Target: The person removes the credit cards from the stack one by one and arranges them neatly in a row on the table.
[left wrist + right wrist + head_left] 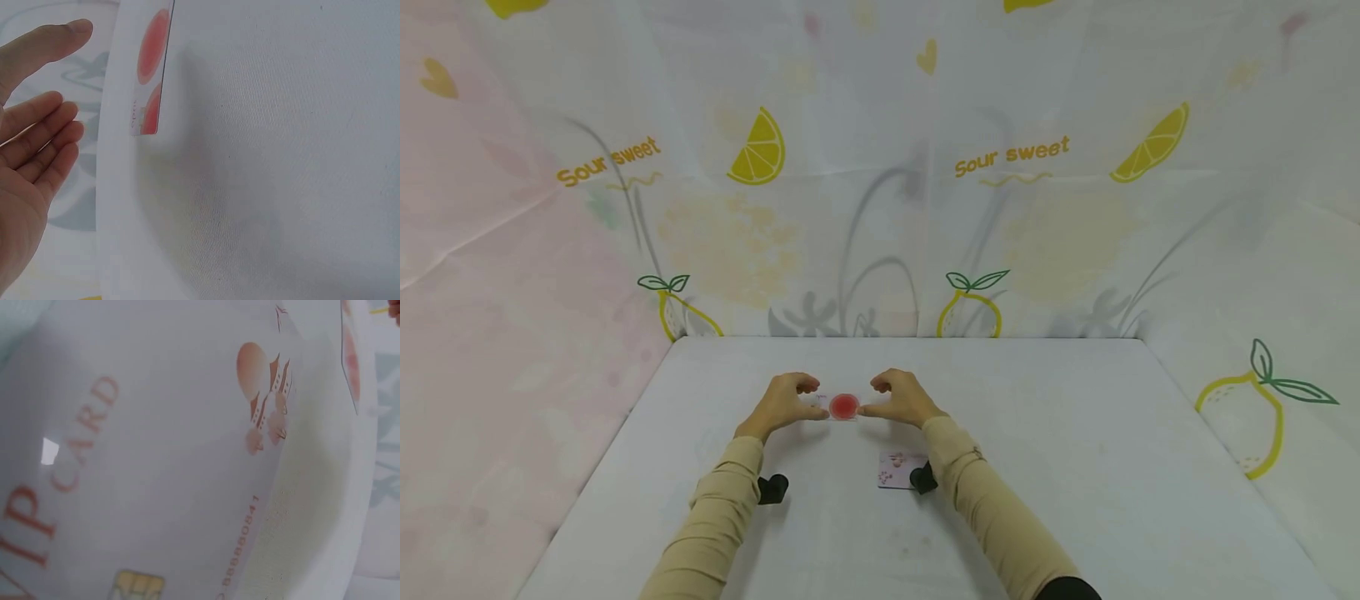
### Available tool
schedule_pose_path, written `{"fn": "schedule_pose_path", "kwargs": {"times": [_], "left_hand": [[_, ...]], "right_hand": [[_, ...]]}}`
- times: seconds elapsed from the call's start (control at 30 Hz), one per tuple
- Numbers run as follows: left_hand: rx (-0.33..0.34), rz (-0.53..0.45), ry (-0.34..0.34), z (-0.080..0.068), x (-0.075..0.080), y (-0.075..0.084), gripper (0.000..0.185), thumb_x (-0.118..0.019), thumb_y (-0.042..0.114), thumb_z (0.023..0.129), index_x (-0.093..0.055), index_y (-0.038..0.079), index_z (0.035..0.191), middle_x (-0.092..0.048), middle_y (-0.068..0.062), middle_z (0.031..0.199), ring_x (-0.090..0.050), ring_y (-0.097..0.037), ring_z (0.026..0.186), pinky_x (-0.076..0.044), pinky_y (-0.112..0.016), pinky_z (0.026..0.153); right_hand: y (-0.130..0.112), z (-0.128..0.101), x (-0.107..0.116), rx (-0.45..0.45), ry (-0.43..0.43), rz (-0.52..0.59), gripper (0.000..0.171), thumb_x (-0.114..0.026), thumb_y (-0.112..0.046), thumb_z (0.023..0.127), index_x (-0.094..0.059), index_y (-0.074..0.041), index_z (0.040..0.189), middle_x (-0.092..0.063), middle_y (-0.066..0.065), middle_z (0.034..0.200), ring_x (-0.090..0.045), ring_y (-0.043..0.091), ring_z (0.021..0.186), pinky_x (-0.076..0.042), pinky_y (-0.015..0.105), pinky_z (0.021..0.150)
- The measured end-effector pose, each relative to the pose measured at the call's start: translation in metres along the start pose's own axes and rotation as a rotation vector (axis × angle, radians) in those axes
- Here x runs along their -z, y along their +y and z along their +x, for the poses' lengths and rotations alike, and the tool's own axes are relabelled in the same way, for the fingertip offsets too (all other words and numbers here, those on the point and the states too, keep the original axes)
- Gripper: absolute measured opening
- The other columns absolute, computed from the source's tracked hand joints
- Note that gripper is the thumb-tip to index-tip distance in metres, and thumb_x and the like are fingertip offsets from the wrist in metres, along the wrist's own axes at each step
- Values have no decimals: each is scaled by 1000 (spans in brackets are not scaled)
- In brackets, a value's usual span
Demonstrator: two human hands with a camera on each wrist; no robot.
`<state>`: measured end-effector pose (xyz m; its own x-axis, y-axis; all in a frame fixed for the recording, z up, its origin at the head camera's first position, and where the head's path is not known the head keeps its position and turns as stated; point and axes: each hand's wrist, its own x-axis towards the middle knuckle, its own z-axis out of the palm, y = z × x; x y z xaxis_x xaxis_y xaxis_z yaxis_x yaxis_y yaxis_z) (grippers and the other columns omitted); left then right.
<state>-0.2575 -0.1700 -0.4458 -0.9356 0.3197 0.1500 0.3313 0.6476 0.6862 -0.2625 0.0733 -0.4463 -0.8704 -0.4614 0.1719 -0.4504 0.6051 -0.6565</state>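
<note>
A small card with red circles (844, 407) lies on the white table between my two hands; the left wrist view shows the same card with red circles (152, 53). My left hand (781, 406) is at its left end, thumb and fingers apart; in the left wrist view my left hand (31, 131) has loosely extended fingers and grips nothing. My right hand (904, 398) is at the card's other end, fingers bent in an open C, thumb tip at its edge; whether it touches is unclear. A pale VIP card (891, 470) sits nearer, partly under the right wrist camera, filling the right wrist view.
Black wrist cameras stick out below both forearms, the left camera (772, 489) over bare tabletop. The white table (1060, 467) ends at a lemon-printed cloth (880, 208) at the back and sides.
</note>
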Motion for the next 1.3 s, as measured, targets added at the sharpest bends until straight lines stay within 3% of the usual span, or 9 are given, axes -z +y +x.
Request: {"fn": "schedule_pose_path", "kwargs": {"times": [0.57, 1.03, 1.3], "left_hand": [[-20, -54, 28, -10, -1, 10, 50, -83, 14, 65, -63, -12, 104, -65, -25, 102, -59, -36, 96, -47, -50, 88], [-82, -65, 55, -13, -6, 17, 49, -85, 14, 64, -64, -11, 101, -66, -24, 98, -60, -36, 93, -47, -51, 86], [-68, -95, 45, -16, -10, 21, 50, -84, 14, 64, -64, -11, 102, -65, -25, 101, -60, -39, 95, -47, -51, 86]], "right_hand": [[-6, -13, 7, 78, 40, 18, 52, -80, -27, 73, -63, 10, 106, -65, 19, 101, -61, 30, 94, -50, 41, 85], [-8, -23, 13, 54, 45, 41, 53, -80, -28, 73, -63, 9, 108, -65, 19, 103, -60, 30, 96, -49, 43, 87], [-5, -31, 10, 38, 29, 80, 54, -80, -27, 73, -62, 9, 109, -64, 21, 104, -59, 31, 97, -48, 46, 88]]}}
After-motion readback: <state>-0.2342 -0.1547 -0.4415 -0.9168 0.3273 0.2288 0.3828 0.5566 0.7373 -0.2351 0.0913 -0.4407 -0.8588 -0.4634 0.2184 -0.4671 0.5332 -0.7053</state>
